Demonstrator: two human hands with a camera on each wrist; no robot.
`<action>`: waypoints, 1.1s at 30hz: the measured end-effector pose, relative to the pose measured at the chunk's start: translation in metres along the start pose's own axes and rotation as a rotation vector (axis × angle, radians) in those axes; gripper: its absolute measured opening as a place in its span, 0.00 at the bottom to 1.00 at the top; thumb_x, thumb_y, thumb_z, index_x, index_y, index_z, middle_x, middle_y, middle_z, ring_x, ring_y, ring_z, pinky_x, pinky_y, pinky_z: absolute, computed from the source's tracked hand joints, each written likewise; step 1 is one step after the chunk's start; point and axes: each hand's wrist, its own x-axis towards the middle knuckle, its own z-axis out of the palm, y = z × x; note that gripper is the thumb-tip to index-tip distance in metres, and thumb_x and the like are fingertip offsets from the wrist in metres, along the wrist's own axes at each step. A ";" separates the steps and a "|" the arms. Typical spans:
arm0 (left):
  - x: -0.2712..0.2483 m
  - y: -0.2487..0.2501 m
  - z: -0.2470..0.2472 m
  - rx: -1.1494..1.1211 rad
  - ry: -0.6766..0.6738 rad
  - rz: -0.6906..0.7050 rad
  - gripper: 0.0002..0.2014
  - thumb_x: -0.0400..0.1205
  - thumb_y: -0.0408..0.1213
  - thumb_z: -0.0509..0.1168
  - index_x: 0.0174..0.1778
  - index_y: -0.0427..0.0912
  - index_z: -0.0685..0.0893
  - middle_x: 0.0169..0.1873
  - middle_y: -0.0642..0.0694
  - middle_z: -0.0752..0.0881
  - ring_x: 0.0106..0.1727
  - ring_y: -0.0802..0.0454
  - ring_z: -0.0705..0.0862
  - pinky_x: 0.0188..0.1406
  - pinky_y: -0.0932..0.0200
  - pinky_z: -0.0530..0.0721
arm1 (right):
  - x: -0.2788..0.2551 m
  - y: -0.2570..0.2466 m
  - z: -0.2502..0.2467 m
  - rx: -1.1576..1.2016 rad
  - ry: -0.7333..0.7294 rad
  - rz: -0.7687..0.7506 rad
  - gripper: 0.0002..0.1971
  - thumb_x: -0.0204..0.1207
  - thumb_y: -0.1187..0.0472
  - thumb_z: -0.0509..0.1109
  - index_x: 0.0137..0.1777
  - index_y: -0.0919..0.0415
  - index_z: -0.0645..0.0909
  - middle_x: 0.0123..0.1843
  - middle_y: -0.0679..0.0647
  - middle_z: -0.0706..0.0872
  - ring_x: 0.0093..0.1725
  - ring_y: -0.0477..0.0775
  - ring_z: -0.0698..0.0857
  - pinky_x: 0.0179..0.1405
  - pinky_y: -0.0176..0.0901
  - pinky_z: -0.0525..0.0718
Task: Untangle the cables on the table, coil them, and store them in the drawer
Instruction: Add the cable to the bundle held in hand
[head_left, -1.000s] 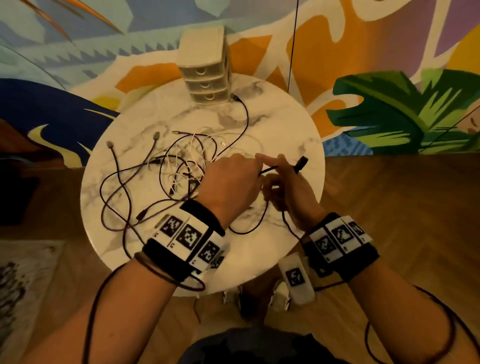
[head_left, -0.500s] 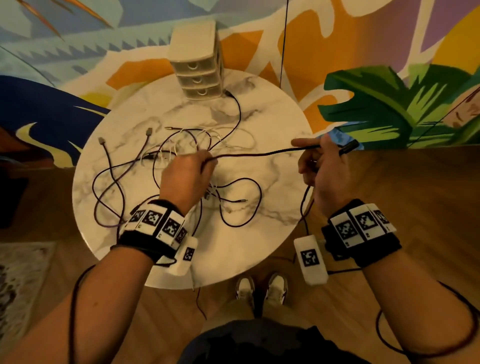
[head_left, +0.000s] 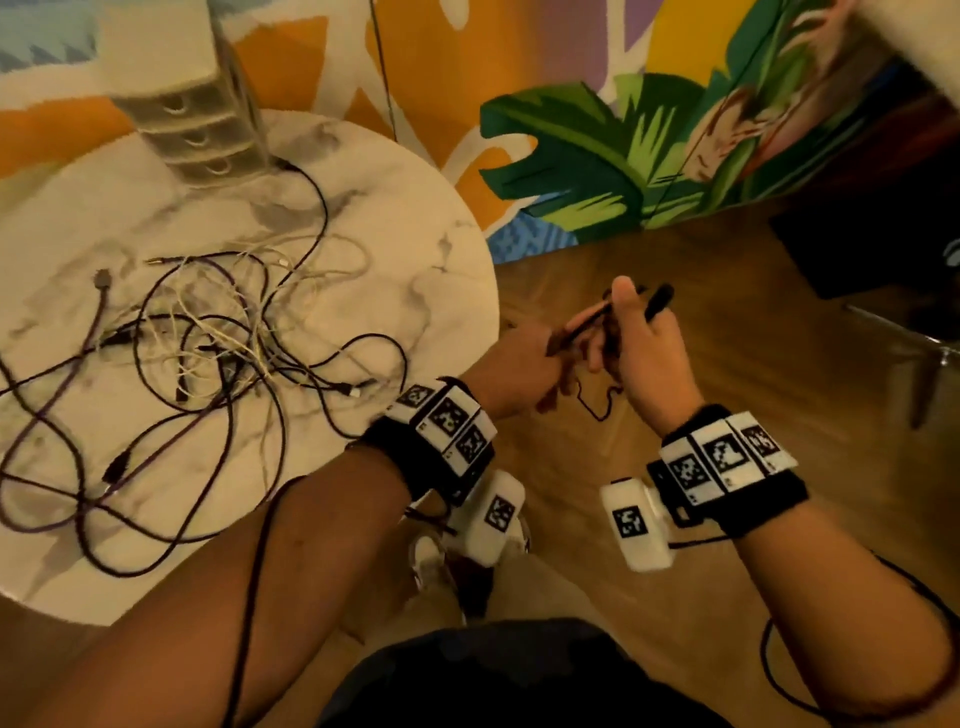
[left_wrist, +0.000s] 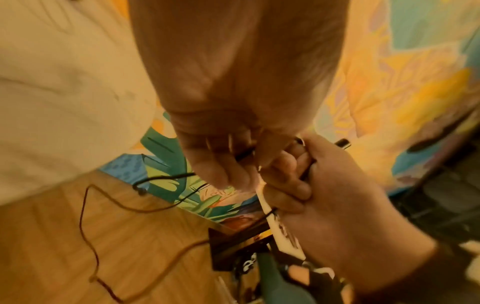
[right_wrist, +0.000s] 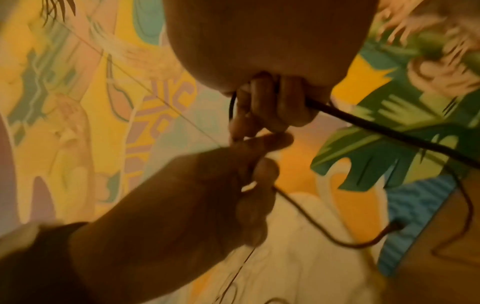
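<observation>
To the right of the table, over the floor, my two hands meet on a thin black cable (head_left: 584, 325). My right hand (head_left: 644, 338) grips it, fingers curled, and the plug end (head_left: 660, 301) sticks out above the fist. Close beside it, my left hand (head_left: 524, 358) pinches the same cable, and a small loop (head_left: 597, 408) hangs below both. In the right wrist view the cable (right_wrist: 389, 133) leaves the curled fingers (right_wrist: 272, 102). The left wrist view shows my left fingers (left_wrist: 221, 164) on it. A tangle of dark and white cables (head_left: 208, 343) lies on the marble table (head_left: 431, 234).
A small beige drawer unit (head_left: 192, 119) with its drawers shut stands at the table's far side. A painted mural wall runs behind. Wooden floor lies under my hands, with a dark object (head_left: 883, 244) at the far right. My shoes (head_left: 431, 561) show below the table edge.
Half a second ago my hands were spread apart with the cable stretched between them; now they have come together right of the table. The view has swung right.
</observation>
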 end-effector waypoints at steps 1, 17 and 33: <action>0.009 -0.004 0.005 0.041 0.055 -0.021 0.08 0.85 0.33 0.57 0.47 0.39 0.81 0.27 0.44 0.83 0.20 0.57 0.80 0.22 0.63 0.78 | 0.001 0.002 -0.017 -0.059 0.038 -0.003 0.30 0.87 0.49 0.49 0.37 0.65 0.87 0.19 0.58 0.75 0.16 0.44 0.72 0.21 0.33 0.71; 0.058 0.084 0.067 0.413 0.148 0.330 0.10 0.82 0.44 0.63 0.54 0.43 0.81 0.48 0.48 0.85 0.49 0.54 0.82 0.52 0.58 0.81 | 0.038 0.035 -0.102 -0.456 -0.152 -0.002 0.08 0.80 0.70 0.61 0.41 0.64 0.79 0.33 0.48 0.80 0.30 0.41 0.78 0.28 0.33 0.78; 0.059 0.085 0.048 0.701 0.225 0.457 0.10 0.79 0.45 0.66 0.50 0.43 0.82 0.48 0.48 0.81 0.52 0.52 0.77 0.50 0.55 0.79 | 0.059 0.033 -0.074 -0.267 -0.718 0.168 0.19 0.86 0.69 0.54 0.32 0.57 0.75 0.19 0.46 0.81 0.17 0.41 0.77 0.18 0.32 0.77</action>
